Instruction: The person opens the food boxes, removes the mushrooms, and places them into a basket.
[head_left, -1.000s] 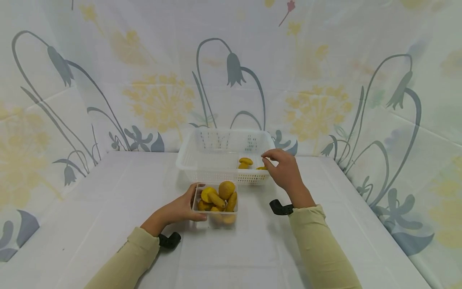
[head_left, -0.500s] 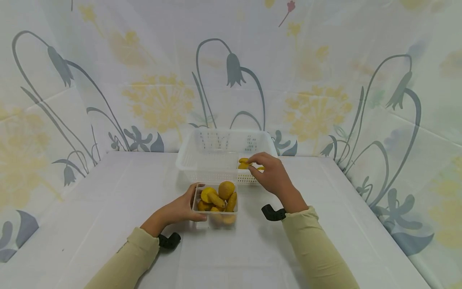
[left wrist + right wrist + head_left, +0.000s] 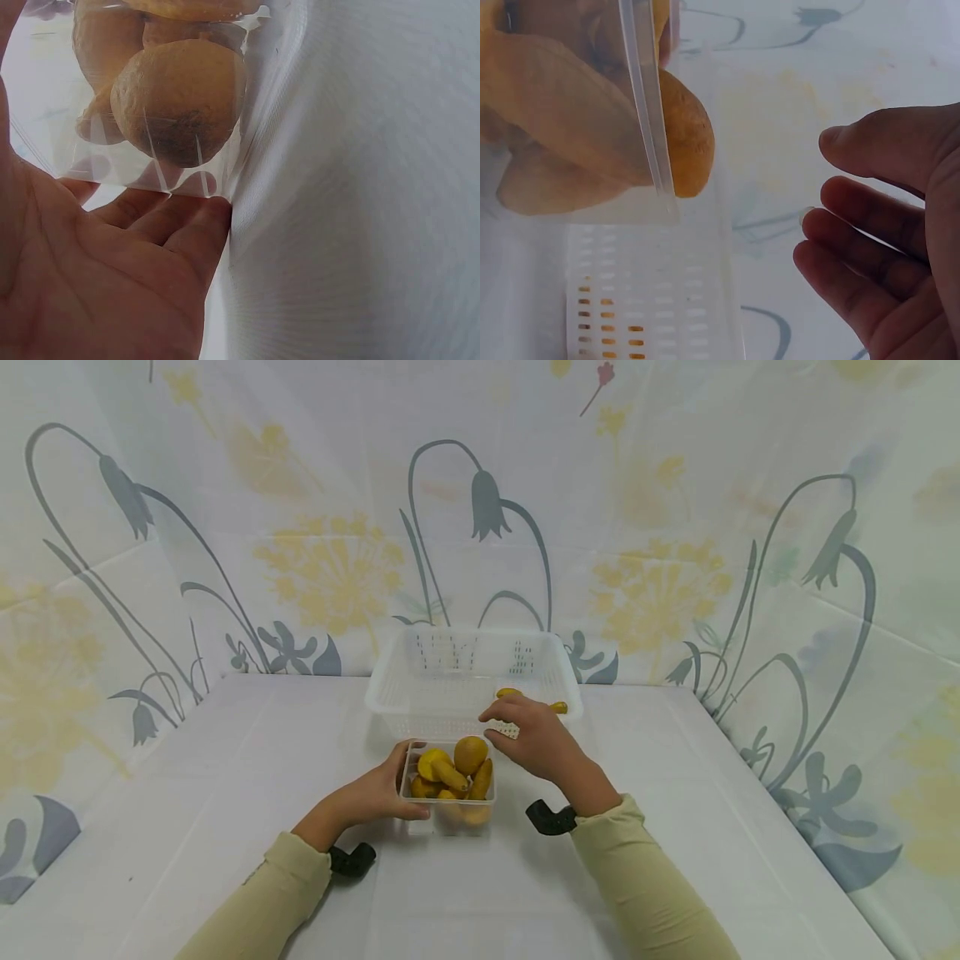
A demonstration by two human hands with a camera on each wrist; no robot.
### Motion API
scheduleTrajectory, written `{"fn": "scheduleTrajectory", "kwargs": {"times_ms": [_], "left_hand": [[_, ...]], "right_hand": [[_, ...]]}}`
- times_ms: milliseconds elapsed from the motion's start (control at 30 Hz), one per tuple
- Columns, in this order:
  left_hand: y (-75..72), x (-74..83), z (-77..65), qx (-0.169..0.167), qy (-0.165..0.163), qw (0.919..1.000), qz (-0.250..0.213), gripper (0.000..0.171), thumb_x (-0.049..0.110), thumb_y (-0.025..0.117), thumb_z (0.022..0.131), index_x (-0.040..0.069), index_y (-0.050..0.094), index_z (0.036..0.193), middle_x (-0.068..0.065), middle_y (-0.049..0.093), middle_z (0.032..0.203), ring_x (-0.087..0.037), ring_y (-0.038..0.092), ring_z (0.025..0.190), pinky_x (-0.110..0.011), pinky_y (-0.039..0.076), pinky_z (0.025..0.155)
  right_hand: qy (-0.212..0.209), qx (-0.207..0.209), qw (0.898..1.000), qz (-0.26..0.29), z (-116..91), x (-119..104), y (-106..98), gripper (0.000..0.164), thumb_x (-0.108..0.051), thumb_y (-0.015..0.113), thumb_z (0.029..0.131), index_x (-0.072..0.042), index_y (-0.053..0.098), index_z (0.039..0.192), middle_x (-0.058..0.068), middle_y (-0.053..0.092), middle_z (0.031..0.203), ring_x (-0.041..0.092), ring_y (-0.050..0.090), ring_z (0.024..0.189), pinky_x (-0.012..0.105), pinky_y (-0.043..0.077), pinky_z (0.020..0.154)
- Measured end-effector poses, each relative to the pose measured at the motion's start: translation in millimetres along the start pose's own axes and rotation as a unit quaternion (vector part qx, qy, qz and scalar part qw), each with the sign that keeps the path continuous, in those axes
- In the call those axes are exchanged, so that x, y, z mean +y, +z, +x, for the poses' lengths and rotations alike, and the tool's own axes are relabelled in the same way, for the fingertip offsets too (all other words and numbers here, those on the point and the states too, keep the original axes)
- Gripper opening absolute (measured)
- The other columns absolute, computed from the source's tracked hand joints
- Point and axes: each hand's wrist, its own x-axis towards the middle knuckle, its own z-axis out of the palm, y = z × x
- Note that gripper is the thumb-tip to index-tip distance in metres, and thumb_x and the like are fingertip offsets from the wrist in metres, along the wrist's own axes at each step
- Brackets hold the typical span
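Observation:
My left hand (image 3: 378, 789) grips the left side of a clear plastic box (image 3: 447, 801); its fingers lie against the box wall in the left wrist view. Several yellow, fruit-like pieces fill the box, among them a round one (image 3: 471, 755) and long ones such as this narrow piece (image 3: 480, 779). One rounded piece (image 3: 184, 105) with a dark patch shows through the clear wall in the left wrist view. My right hand (image 3: 538, 743) hovers just right of the box, in front of the basket. Its fingers and thumb are apart and nothing is between them in the right wrist view.
Behind the box stands a white perforated plastic basket (image 3: 397, 722). Inside its right part lie a yellow piece (image 3: 508, 692) and another yellow piece (image 3: 558, 707), partly hidden by the right hand. A white cloth covers the table (image 3: 262, 760). A flower-printed sheet (image 3: 675, 485) hangs around it.
My right hand has moved left and nearer, from over the basket's right end to beside the clear box. The left hand and the box have stayed in place.

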Motion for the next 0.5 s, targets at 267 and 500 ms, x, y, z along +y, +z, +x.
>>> {"fn": "scheduleTrajectory", "kwargs": {"times_ms": [267,500], "left_hand": [[0.3,0.0,-0.6,-0.001,-0.003,1.0000,-0.001,0.104,0.041,0.084,0.072,0.022,0.015,0.148,-0.009,0.025,0.157,-0.028,0.033,0.141,-0.053,0.027,0.116],[0.1,-1.4,-0.4,-0.002,-0.001,1.0000,0.000,0.105,0.042,0.084,0.072,0.023,0.015,0.149,-0.009,0.025,0.157,-0.027,0.033,0.141,-0.052,0.027,0.115]], "right_hand": [[-0.016,-0.050,0.999,0.003,-0.2,-10.7,10.8,0.019,-0.016,0.071,0.088,-0.012,0.071,0.106,0.000,0.067,0.108,0.018,0.065,0.098,0.032,0.054,0.084],[-0.027,-0.090,0.995,0.015,-0.3,-18.6,15.6,0.018,-0.016,0.070,0.089,-0.011,0.071,0.107,0.000,0.068,0.106,0.016,0.063,0.096,0.035,0.055,0.083]]}}
